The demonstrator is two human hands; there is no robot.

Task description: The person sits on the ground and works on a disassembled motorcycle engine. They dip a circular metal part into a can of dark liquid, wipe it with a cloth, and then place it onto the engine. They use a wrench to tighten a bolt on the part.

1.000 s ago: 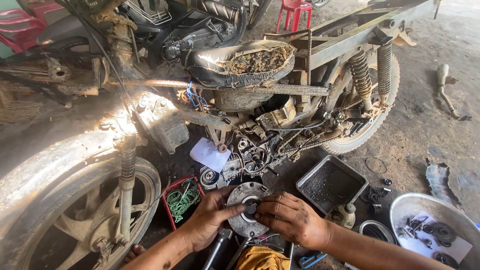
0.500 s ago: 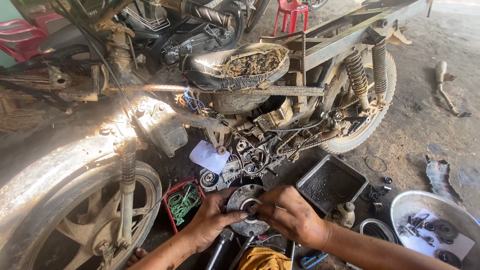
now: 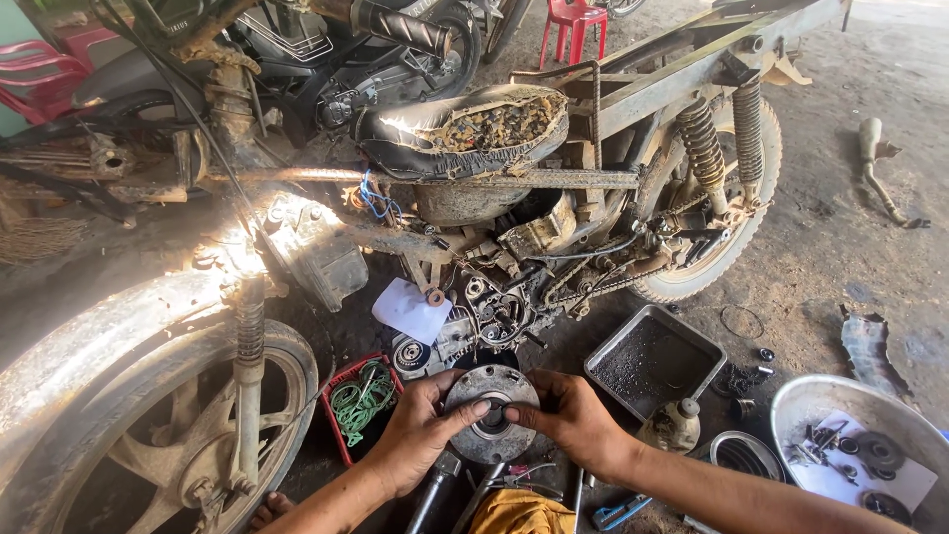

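Observation:
I hold a round grey metal engine part (image 3: 486, 435), a disc with a hub in its middle, between both hands just above the ground. My left hand (image 3: 420, 435) grips its left rim, thumb across the face. My right hand (image 3: 571, 420) holds the right rim, fingertips at the central hub. Directly behind the disc is the open, greasy engine (image 3: 494, 307) of a stripped, muddy motorcycle (image 3: 593, 178) with a torn seat.
A rectangular metal tray (image 3: 652, 361) of dark grit lies right of my hands, a round basin (image 3: 850, 445) with small parts farther right. A red basket (image 3: 361, 400) holds green wire. Tools and a yellow cloth (image 3: 514, 514) lie below. A front wheel (image 3: 198, 435) stands left.
Both hands and the disc stay in the same place; my right fingers have shifted over the hub. The view has tilted slightly.

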